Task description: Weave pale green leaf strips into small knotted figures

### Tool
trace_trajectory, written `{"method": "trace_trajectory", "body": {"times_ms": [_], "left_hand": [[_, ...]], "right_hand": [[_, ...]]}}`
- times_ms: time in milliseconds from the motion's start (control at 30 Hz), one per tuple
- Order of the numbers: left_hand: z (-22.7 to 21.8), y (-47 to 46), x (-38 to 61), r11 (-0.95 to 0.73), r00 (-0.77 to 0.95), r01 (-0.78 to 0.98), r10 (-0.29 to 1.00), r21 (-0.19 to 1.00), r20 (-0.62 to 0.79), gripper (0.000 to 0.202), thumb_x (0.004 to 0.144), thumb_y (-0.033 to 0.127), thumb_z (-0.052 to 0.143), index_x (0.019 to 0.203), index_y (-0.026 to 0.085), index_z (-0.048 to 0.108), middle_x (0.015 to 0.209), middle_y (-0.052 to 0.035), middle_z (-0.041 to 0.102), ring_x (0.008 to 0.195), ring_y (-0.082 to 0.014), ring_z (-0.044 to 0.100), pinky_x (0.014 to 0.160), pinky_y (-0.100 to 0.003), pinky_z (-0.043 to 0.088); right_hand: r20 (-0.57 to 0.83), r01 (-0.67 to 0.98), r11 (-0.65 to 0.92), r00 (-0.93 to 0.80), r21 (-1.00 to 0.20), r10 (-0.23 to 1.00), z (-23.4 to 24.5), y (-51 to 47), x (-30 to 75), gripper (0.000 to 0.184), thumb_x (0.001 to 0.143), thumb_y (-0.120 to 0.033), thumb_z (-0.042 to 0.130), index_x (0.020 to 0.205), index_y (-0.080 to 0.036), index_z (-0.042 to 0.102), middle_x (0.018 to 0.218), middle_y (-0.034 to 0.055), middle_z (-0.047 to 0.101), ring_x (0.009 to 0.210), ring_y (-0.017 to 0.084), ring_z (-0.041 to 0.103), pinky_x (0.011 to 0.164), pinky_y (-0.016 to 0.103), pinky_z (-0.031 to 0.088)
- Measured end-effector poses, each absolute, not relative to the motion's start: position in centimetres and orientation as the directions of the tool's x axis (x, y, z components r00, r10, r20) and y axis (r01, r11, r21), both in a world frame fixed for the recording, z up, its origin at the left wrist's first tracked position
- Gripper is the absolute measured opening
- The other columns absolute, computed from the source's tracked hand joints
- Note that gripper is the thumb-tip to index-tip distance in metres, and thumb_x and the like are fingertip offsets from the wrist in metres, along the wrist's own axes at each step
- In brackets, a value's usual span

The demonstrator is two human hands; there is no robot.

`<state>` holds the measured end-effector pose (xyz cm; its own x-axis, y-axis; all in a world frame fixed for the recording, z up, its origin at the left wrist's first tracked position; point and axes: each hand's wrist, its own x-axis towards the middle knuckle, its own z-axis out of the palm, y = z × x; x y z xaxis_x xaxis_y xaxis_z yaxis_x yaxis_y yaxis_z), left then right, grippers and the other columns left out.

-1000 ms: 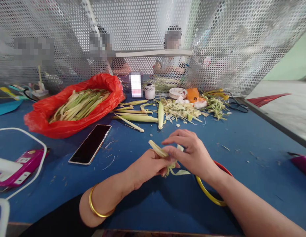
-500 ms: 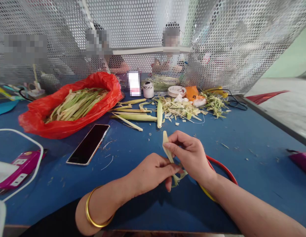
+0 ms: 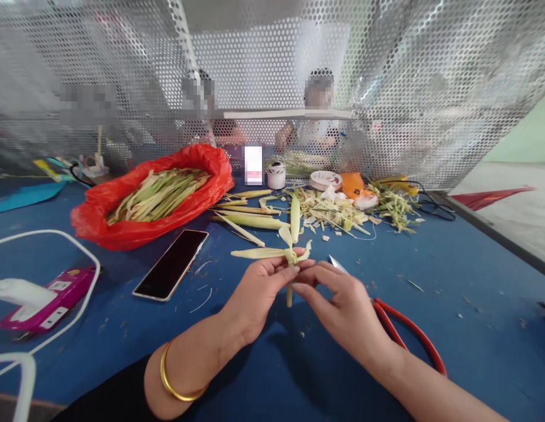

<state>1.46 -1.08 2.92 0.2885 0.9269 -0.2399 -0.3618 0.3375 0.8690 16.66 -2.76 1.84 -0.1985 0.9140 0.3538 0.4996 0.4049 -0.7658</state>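
Since the earlier frame, my right fingers point(image 3: 322, 277) have moved from a strip's tip to below the leaf knot point(image 3: 290, 257), centre of the frame; whether they grip, I cannot tell. My left fingers point(image 3: 280, 279) pinch it; pinching too lightly could let it unwind.

Held leaves point(image 3: 290, 257): pale yellow-green
Bag point(image 3: 167, 227): red
Tabletop point(image 3: 378, 264): blue
Scissor handles point(image 3: 420, 329): red
Bangle point(image 3: 163, 372): gold
Jar point(image 3: 276, 178): white, apparently dark-patterned

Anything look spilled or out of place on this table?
Yes: shredded pale plant scraps lie loose in a heap at the back of the blue tabletop, with stray bits nearer, unlike the long green leaf strips gathered in the red plastic bag.
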Motion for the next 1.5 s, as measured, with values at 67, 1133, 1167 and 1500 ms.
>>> {"method": "trace_trajectory", "body": {"times_ms": [67, 1133, 1167, 1500], "left_hand": [[2.8, -1.1, 1.6, 0.329, 0.288, -0.357, 0.929, 0.874, -0.232, 0.03, 0.077, 0.025, 0.074, 0.105, 0.017, 0.073, 0.104, -0.0072, 0.075, 0.101, -0.0175, 0.065, 0.101, -0.031, 0.041], [4.1, -0.5, 0.0, 0.373, 0.308, -0.229, 0.904, 0.899, -0.296, 0.019, 0.073, 0.02, 0.074, 0.09, 0.014, 0.067, 0.075, -0.0026, 0.068, 0.071, -0.0143, 0.065, 0.072, -0.029, 0.054], [4.1, -0.5, -0.1, 0.398, 0.351, -0.214, 0.884, 0.892, -0.31, 0.019, 0.074, 0.02, 0.072, 0.091, 0.014, 0.066, 0.075, -0.0023, 0.068, 0.067, -0.0134, 0.064, 0.069, -0.029, 0.053], [2.6, -0.9, 1.2, 0.252, 0.255, -0.09, 0.941, 0.963, -0.223, 0.024, 0.072, 0.034, 0.074, 0.078, 0.016, 0.058, 0.055, 0.0079, 0.048, 0.043, -0.0056, 0.041, 0.041, -0.02, 0.034]], "right_hand": [[0.302, 0.472, 0.371, -0.218, -0.8, 0.928, 1.3, -2.7, 16.1, 0.013, 0.087, -0.025, 0.06, 0.076, -0.022, 0.064, 0.086, 0.0021, 0.066, 0.079, 0.017, 0.061, 0.071, 0.028, 0.046], [0.522, 0.629, 0.485, -0.144, -0.607, 0.841, 2.3, -1.8, 17.9, 0.017, 0.09, -0.029, 0.057, 0.104, -0.023, 0.063, 0.11, 0.0087, 0.067, 0.102, 0.025, 0.062, 0.086, 0.039, 0.045], [0.48, 0.614, 0.468, -0.161, -0.635, 0.862, 2.2, -1.6, 17.9, 0.016, 0.089, -0.03, 0.058, 0.103, -0.024, 0.064, 0.108, 0.0072, 0.069, 0.102, 0.025, 0.063, 0.087, 0.039, 0.045], [0.38, 0.622, 0.413, -0.194, -0.665, 0.904, 1.9, -1.9, 17.4, 0.008, 0.086, -0.027, 0.06, 0.082, -0.025, 0.066, 0.077, 0.0008, 0.073, 0.077, 0.021, 0.067, 0.078, 0.036, 0.047]]}}
